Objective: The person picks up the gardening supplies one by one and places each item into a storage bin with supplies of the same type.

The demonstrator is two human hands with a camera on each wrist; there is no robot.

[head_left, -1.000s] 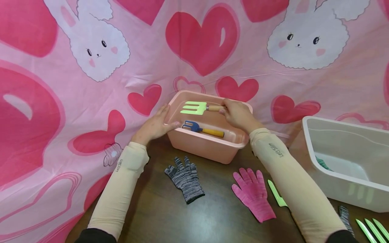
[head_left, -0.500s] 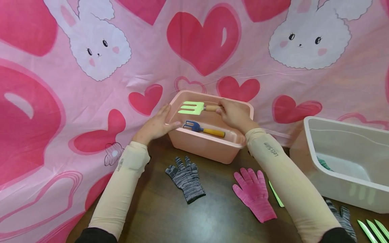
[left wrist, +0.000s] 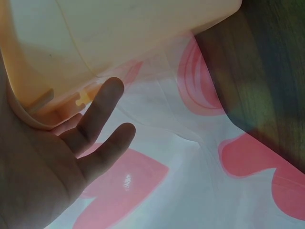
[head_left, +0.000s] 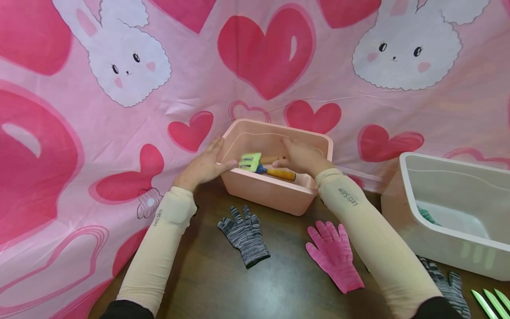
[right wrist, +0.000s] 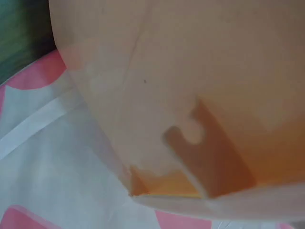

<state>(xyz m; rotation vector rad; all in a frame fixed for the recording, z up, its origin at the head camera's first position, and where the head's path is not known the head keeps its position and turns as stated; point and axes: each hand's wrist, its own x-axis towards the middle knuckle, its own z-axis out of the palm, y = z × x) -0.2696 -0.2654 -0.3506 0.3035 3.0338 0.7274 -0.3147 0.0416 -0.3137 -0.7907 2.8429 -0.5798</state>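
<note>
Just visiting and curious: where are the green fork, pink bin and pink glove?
Green fork [head_left: 256, 161]: head view, on its green head.
Pink bin [head_left: 267, 194]: head view, on its front wall.
Pink glove [head_left: 334, 256]: head view, on its middle.

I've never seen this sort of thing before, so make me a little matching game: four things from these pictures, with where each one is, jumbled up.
Things:
1. green fork
2. pink glove
3. left hand
4. pale grey bin

Places:
A. touching the left end of the pink bin
B. cut off by the head view's right edge, with something green inside
C. lying on the table, right of a striped glove
D. in the pink bin, partly covering a blue-headed tool in the head view

Pairs: 1-D, 2-C, 3-A, 4-B
</note>
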